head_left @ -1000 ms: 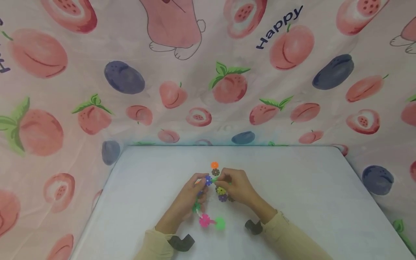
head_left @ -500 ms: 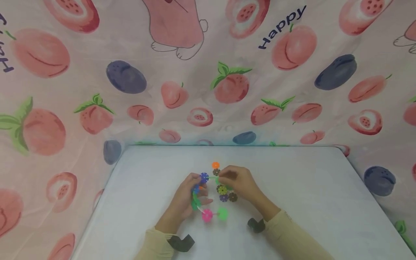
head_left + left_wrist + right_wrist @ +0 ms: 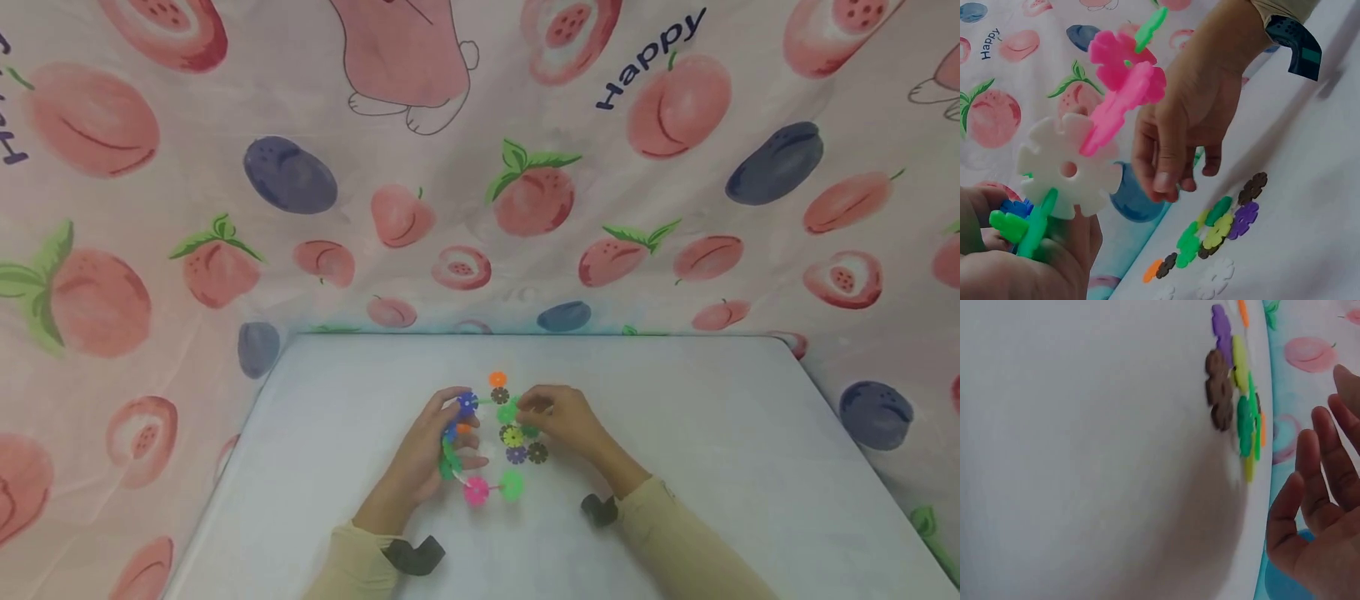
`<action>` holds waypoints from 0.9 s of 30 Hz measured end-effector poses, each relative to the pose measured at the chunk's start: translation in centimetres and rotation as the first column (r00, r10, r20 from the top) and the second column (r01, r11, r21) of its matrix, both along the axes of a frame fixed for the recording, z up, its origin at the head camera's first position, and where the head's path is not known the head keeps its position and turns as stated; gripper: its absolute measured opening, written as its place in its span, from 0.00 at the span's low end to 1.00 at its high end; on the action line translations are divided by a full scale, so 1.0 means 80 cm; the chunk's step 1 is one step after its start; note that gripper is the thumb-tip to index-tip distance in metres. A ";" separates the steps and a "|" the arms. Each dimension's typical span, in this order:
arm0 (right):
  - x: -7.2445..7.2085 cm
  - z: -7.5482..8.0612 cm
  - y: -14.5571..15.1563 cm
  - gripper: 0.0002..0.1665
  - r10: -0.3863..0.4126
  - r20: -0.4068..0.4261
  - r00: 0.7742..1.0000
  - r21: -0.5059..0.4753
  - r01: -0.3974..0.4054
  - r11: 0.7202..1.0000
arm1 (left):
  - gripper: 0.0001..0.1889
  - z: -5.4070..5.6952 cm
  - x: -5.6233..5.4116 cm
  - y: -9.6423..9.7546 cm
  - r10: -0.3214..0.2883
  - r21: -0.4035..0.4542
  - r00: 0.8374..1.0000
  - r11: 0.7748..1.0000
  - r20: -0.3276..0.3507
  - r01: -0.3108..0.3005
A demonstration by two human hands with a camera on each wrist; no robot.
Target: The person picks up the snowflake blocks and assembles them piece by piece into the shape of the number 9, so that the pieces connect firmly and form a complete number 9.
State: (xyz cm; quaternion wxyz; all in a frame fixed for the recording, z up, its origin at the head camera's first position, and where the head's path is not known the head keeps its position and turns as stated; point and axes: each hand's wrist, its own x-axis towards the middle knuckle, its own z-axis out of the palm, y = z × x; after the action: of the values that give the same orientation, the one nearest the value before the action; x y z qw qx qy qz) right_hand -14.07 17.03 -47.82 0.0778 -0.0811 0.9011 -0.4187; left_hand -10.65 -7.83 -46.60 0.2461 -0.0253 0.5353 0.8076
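My left hand (image 3: 422,446) holds a chain of interlocking plastic snowflake discs, with thumb and forefinger at a blue disc (image 3: 467,404) and the other fingers spread behind. An edge-on green disc (image 3: 484,402) sticks out to the right of the blue one. From the palm the chain curves down through green discs, a white disc (image 3: 1067,167) and a pink disc (image 3: 476,491) to a light green disc (image 3: 512,485) at its end. My right hand (image 3: 566,417) hovers by the loose discs, its fingers relaxed and nothing seen in them in the right wrist view.
Loose discs lie in a cluster between the hands: orange (image 3: 498,379), brown (image 3: 537,452), light green (image 3: 507,412), yellow (image 3: 512,436) and purple (image 3: 516,454). Pale white discs (image 3: 1216,279) lie beside them. A fruit-print cloth (image 3: 450,192) hangs behind the white table (image 3: 712,467).
My right hand, earlier pinching the green piece at the blue disc, has let go and drawn right. My left hand has shifted the chain slightly left, and its lower end has risen.
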 end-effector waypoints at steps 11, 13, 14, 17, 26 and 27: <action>0.000 -0.015 0.008 0.12 -0.008 0.054 0.999 0.226 -0.004 0.974 | 0.23 0.001 0.001 -0.003 -0.029 -0.068 0.999 0.997 -0.039 0.027; 0.001 -0.017 0.007 0.14 -0.004 0.060 0.998 0.245 -0.011 0.969 | 0.24 0.002 0.001 -0.003 -0.032 -0.085 0.999 0.996 -0.035 0.028; 0.001 -0.018 0.007 0.14 0.002 0.056 0.998 0.253 -0.016 0.967 | 0.24 0.002 0.002 -0.003 -0.031 -0.088 0.999 0.996 -0.031 0.028; 0.002 -0.018 0.007 0.16 0.015 0.047 0.999 0.253 -0.027 0.967 | 0.24 0.003 0.002 -0.003 -0.027 -0.094 0.999 0.995 -0.021 0.025; 0.003 -0.014 0.007 0.07 0.018 0.028 0.999 0.168 -0.023 0.986 | 0.22 -0.001 0.000 0.000 0.000 -0.140 1.000 0.990 -0.006 -0.001; 0.003 -0.013 0.007 0.06 0.013 0.032 0.999 0.141 -0.017 0.990 | 0.22 -0.001 0.000 0.000 0.000 -0.139 1.000 0.990 -0.004 -0.001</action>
State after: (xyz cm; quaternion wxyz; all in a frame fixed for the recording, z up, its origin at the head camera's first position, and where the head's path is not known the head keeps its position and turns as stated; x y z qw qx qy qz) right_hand -13.80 17.57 -48.85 0.1005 -0.0755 0.9266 -0.3545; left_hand -10.66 -7.84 -46.69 0.2424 -0.0409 0.5907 0.7686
